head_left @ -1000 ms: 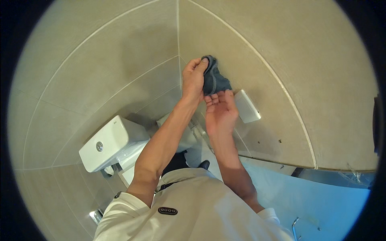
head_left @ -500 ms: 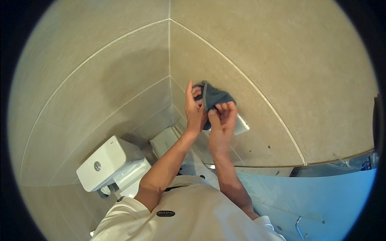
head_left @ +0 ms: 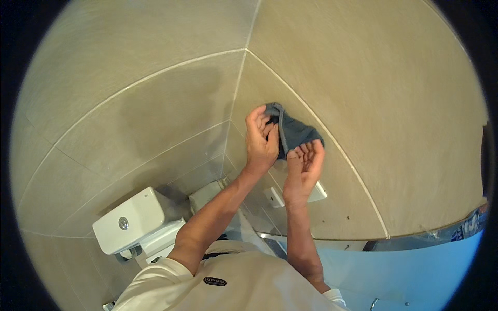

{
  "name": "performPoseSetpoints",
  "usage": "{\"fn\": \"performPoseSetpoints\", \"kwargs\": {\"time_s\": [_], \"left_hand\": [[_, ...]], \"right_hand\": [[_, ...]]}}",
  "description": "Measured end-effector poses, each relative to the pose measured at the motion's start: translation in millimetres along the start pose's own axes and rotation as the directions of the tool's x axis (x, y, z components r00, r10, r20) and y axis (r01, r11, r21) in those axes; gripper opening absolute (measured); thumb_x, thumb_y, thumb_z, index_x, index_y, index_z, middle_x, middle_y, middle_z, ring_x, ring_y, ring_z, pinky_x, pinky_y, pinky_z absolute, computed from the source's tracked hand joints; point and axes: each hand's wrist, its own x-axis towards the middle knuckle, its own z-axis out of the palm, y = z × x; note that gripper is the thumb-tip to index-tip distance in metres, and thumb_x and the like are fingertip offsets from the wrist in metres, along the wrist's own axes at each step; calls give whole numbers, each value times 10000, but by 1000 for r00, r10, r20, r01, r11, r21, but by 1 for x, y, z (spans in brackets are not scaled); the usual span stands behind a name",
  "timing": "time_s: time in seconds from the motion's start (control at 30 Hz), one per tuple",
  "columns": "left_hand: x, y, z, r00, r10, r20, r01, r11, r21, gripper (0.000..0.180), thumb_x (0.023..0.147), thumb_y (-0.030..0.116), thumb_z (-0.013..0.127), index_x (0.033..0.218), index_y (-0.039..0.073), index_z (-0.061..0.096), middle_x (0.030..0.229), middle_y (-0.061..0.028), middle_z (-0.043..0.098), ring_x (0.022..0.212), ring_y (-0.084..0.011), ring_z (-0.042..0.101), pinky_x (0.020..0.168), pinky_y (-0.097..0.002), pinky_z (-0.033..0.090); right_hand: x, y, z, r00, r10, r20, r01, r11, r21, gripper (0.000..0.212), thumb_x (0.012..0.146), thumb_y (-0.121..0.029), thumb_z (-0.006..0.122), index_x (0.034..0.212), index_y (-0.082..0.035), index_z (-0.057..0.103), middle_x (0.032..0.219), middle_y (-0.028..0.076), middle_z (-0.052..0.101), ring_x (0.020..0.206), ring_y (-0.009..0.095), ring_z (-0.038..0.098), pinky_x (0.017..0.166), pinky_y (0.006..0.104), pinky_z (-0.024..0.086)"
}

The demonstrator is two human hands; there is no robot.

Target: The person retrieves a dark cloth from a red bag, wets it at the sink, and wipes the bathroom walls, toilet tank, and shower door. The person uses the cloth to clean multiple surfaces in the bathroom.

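Observation:
Both my hands are raised before the tiled wall, with a dark blue-grey cloth item (head_left: 300,133) stretched between them. A lighter seamed edge runs down its left part; I cannot tell exactly what kind of piece it is. My left hand (head_left: 261,142) is closed on the cloth's left side, fingers partly tucked behind the fabric. Along the lower right edge, my right hand (head_left: 305,168) grips it with the thumb in front and curled fingers. Part of the fabric is hidden by the fingers.
A white toilet cistern (head_left: 124,222) with a round flush button stands at the lower left. Near my right wrist, white wall plates (head_left: 274,197) are fixed to the beige tiled wall (head_left: 384,119). A pale blue surface (head_left: 394,274) lies at the lower right.
The cloth has been spread wider between my hands, which have moved slightly right and apart. The view has shifted, so the wall corner sits further right and a wall plate now shows.

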Motion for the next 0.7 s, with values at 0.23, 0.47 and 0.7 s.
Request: {"fn": "performPoseSetpoints", "kwargs": {"time_s": [0.23,0.47,0.7], "left_hand": [[-37,-71,-54,927,-332,-174,353,929,110,496,850,-69,528,1299,31,343,1186,-190,471,1037,-247,565,871,-315,470],[33,-32,-23,983,-48,-179,86,974,210,608,823,8,628,1354,24,332,1177,-214,507,955,-244,597,805,-326,489],[40,-26,-18,984,-13,-179,-5,995,-99,527,816,-86,586,1244,27,299,1199,-175,455,1090,-238,508,934,-342,427]], "right_hand": [[-29,55,-7,992,85,88,-43,915,-402,387,825,24,569,1177,23,409,1065,110,485,993,179,478,918,303,383],[13,13,10,983,-126,137,172,895,-411,439,849,16,566,1262,51,422,1185,149,513,1092,220,500,974,328,378],[19,3,12,929,-279,243,370,690,-622,186,797,-10,608,971,30,558,928,147,540,864,240,537,786,324,429]]}}
